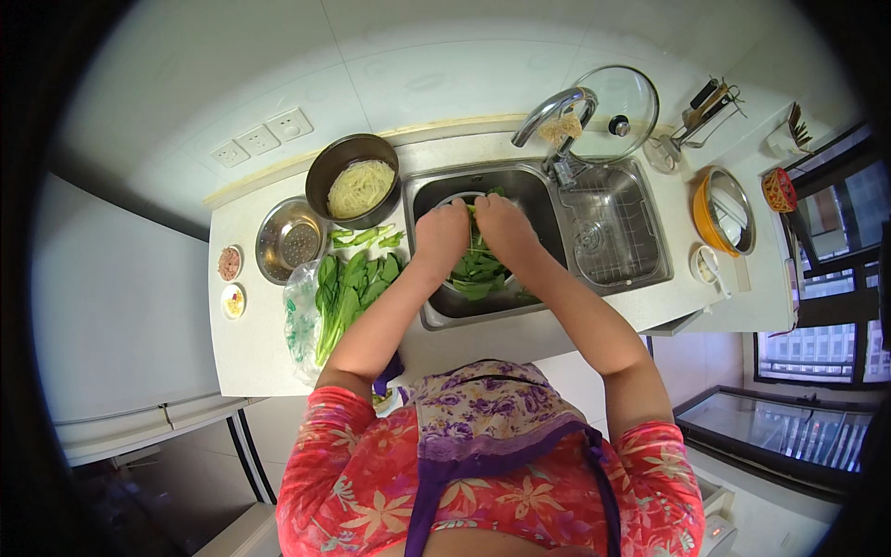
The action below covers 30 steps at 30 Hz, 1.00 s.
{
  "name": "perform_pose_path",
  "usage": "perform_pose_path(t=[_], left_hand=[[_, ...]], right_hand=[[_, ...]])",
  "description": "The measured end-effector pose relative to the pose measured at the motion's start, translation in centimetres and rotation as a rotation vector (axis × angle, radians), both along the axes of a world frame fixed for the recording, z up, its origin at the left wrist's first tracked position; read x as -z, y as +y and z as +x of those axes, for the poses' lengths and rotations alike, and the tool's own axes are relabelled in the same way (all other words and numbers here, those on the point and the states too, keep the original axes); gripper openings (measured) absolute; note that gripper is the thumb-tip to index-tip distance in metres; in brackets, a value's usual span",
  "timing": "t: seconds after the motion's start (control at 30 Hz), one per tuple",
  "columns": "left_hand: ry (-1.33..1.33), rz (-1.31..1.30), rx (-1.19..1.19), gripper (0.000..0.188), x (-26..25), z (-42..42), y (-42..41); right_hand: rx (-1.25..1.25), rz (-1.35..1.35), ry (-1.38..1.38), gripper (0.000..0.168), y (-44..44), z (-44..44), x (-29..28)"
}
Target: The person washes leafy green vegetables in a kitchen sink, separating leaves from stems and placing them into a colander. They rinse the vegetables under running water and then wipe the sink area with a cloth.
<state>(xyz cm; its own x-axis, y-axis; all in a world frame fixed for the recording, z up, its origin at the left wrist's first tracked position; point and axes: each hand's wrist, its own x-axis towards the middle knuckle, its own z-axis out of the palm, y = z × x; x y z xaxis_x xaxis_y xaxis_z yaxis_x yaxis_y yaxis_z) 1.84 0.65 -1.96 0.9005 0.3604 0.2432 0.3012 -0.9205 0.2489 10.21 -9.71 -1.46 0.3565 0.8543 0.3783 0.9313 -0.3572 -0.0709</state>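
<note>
My left hand (pixel 443 235) and my right hand (pixel 505 228) are close together over the left basin of a steel sink (pixel 550 244). Both pinch green leafy-vegetable stems (pixel 472 209) between their fingers. Beneath them, loose green leaves (pixel 479 275) fill a round bowl (pixel 445 200), whose rim is mostly covered by my hands and the leaves. Left of the sink, a bunch of leafy greens (pixel 351 285) lies on a clear plastic bag (pixel 301 327). Some trimmed pieces of greens (pixel 362 237) rest on the counter above the bunch.
A dark pot (pixel 318 157) of pale noodles and a steel strainer bowl (pixel 270 240) stand at left, beside small dishes of chopped meat (pixel 229 264) and chopped seasoning (pixel 234 301). The faucet (pixel 557 115) arches behind the sink; a glass lid (pixel 630 97) leans there. An orange bowl (pixel 704 212) sits right.
</note>
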Motion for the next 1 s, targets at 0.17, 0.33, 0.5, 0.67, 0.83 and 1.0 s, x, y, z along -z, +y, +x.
perform_pose_path(t=[0.17, 0.33, 0.5, 0.67, 0.83, 1.0], left_hand=[[-0.053, -0.275, 0.071, 0.021, -1.1, -0.9, 2.0], [-0.150, -0.473, -0.022, 0.030, -0.3, -2.9, 6.5], [-0.223, -0.781, 0.095, 0.030, -0.7, -2.5, 5.7], [-0.252, -1.083, 0.110, 0.028, -0.4, -2.0, 4.4], [-0.580, -1.256, -0.157, 0.025, -0.4, -2.8, 6.6], [-0.454, -2.127, 0.150, 0.032, -4.5, -3.8, 4.7]], right_hand=[[-0.200, 0.192, 0.309, 0.003, -1.9, 2.7, -1.3], [0.134, 0.196, 0.417, 0.009, -4.7, 6.7, -0.7], [-0.067, 0.204, 0.487, 0.026, -2.3, 5.9, 1.5], [-0.276, 0.040, 1.095, 0.027, 0.0, 1.5, 0.4], [-0.144, -0.003, 0.756, 0.024, -1.8, 2.9, 2.5], [0.002, 0.054, 0.891, 0.029, -1.9, 3.8, 2.4]])
